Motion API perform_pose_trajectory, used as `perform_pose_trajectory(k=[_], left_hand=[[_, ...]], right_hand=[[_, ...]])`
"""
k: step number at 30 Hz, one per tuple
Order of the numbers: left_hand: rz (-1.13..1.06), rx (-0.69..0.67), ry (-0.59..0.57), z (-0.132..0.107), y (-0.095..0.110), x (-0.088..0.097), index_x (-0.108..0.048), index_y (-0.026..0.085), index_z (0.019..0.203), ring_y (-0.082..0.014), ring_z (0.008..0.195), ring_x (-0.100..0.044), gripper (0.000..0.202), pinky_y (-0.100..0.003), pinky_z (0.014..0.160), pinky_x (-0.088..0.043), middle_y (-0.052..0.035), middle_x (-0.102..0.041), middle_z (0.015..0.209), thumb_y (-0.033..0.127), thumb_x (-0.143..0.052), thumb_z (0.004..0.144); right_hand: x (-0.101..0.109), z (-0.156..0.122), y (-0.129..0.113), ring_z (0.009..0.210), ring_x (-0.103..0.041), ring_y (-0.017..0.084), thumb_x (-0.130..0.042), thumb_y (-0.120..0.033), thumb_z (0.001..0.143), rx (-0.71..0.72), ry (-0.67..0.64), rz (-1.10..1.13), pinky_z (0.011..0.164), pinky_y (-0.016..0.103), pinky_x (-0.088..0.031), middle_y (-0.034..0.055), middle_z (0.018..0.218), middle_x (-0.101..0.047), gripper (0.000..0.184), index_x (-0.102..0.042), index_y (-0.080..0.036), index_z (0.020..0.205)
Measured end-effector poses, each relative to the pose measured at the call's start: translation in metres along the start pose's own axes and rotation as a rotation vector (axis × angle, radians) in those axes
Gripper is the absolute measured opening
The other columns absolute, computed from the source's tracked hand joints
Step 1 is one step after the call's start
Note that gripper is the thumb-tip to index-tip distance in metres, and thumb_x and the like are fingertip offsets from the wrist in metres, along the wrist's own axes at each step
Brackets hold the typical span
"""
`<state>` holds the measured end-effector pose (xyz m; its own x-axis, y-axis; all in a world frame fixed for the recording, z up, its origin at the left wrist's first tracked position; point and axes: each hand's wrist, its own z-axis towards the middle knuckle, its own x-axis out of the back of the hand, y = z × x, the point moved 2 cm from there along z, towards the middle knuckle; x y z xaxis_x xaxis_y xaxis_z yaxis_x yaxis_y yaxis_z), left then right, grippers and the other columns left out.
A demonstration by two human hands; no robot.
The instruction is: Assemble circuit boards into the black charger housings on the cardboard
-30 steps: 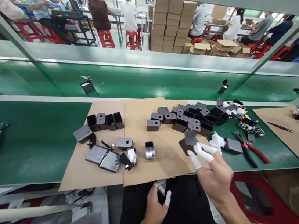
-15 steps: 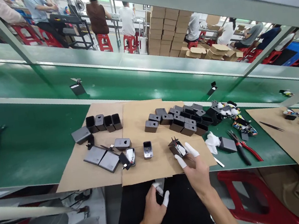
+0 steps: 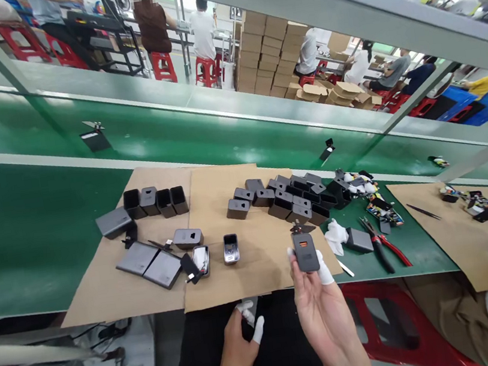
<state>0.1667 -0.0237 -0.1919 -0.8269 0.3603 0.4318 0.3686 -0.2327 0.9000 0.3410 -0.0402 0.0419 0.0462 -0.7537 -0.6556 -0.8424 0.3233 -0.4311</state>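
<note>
Charger casing (image 3: 306, 252) is being pinched upright between cot-covered fingertips (image 3: 324, 273) of right hand (image 3: 323, 311); left hand (image 3: 240, 347) is being kept loosely curled, empty.

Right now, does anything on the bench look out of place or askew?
Mostly orderly. The pile of dark housings is jumbled, unlike the neat row of four. One small dark part sits alone on the green belt. The right hand holds a charger body upright.

Right hand (image 3: 323, 311) raised palm-up, forearm rising from the lower edge, white-capped fingertips (image 3: 324, 271) pinched closed on a held item. Left hand (image 3: 239, 344) low, loosely curled, capped fingertips empty.
</note>
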Motion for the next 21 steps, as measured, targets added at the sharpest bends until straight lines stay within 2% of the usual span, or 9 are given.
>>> perform_pose_trajectory(k=[2,5,7,8,11,14,16,18,21], left_hand=[[-0.002,0.003,-0.009,0.0,-0.002,-0.001,-0.069,0.023,0.119,-0.0223,0.083,-0.075,0.03,-0.039,0.086,-0.065,-0.003,-0.073,0.088,0.044,-0.068,0.098],[0.0,0.008,-0.013,0.0,-0.001,-0.001,-0.069,0.023,0.118,-0.0222,0.082,-0.075,0.029,-0.039,0.085,-0.065,-0.0028,-0.073,0.088,0.044,-0.067,0.099],[0.004,0.012,-0.011,0.001,0.001,0.0,-0.069,0.022,0.116,-0.0227,0.084,-0.075,0.028,-0.039,0.085,-0.065,-0.004,-0.075,0.091,0.044,-0.066,0.099],[0.005,0.011,-0.011,0.001,0.003,0.001,-0.069,0.022,0.115,-0.0227,0.085,-0.075,0.027,-0.039,0.085,-0.065,-0.0042,-0.075,0.091,0.044,-0.066,0.099],[0.01,0.008,-0.009,0.003,0.009,0.004,-0.067,0.023,0.104,-0.0216,0.08,-0.073,0.022,-0.037,0.081,-0.064,-0.003,-0.073,0.087,0.044,-0.066,0.1],[0.013,0.002,-0.011,0.004,0.015,0.006,-0.064,0.024,0.092,-0.0201,0.075,-0.071,0.02,-0.034,0.077,-0.062,-0.0014,-0.07,0.082,0.042,-0.067,0.099],[0.01,-0.005,-0.012,0.005,0.017,0.007,-0.063,0.024,0.09,-0.02,0.075,-0.071,0.019,-0.034,0.077,-0.062,-0.0013,-0.07,0.082,0.041,-0.067,0.099],[0.008,-0.009,-0.01,0.005,0.018,0.008,-0.062,0.025,0.089,-0.02,0.075,-0.071,0.019,-0.033,0.076,-0.061,-0.0011,-0.07,0.082,0.04,-0.067,0.099],[0.006,-0.013,-0.005,0.006,0.02,0.008,-0.061,0.025,0.088,-0.02,0.074,-0.07,0.02,-0.033,0.075,-0.061,-0.0008,-0.069,0.08,0.041,-0.067,0.099]], right_hand=[[0.001,-0.005,0.003,0.115,-0.082,0.014,-0.046,-0.018,0.113,-0.029,-0.006,0.005,0.103,0.025,-0.067,0.007,0.121,-0.086,0.035,-0.076,-0.021,0.13],[0.012,0.001,0.007,0.126,-0.078,0.017,-0.056,-0.029,0.111,0.118,-0.187,-0.213,0.111,0.03,-0.063,0.0057,0.123,-0.085,0.029,-0.079,-0.025,0.127],[0.018,0.011,0.006,0.126,-0.079,0.023,-0.059,-0.042,0.111,0.342,-0.307,-0.448,0.109,0.038,-0.066,0.0087,0.127,-0.084,0.034,-0.077,-0.026,0.133],[0.021,0.017,0.005,0.122,-0.081,0.026,-0.059,-0.047,0.111,0.475,-0.325,-0.569,0.105,0.042,-0.069,0.0111,0.129,-0.083,0.039,-0.073,-0.026,0.14],[0.026,0.035,-0.006,0.109,-0.084,0.028,-0.069,-0.041,0.107,0.899,-0.249,-0.894,0.09,0.046,-0.074,0.0167,0.131,-0.08,0.054,-0.059,-0.024,0.156],[0.03,0.051,-0.017,0.111,-0.081,0.028,-0.075,-0.031,0.101,1.252,-0.241,-1.176,0.089,0.044,-0.073,0.0157,0.129,-0.077,0.038,-0.074,-0.024,0.138],[0.035,0.058,-0.021,0.103,-0.081,0.025,-0.073,-0.027,0.102,1.348,-0.252,-1.262,0.085,0.043,-0.074,0.0146,0.128,-0.075,0.032,-0.076,-0.024,0.133],[0.041,0.061,-0.023,0.096,-0.082,0.023,-0.075,-0.024,0.1,1.354,-0.255,-1.271,0.082,0.042,-0.075,0.0155,0.13,-0.073,0.039,-0.072,-0.024,0.139],[0.045,0.06,-0.022,0.111,-0.08,0.029,-0.077,-0.024,0.099,1.397,-0.307,-1.343,0.09,0.049,-0.074,0.0174,0.133,-0.074,0.039,-0.072,-0.022,0.137]])
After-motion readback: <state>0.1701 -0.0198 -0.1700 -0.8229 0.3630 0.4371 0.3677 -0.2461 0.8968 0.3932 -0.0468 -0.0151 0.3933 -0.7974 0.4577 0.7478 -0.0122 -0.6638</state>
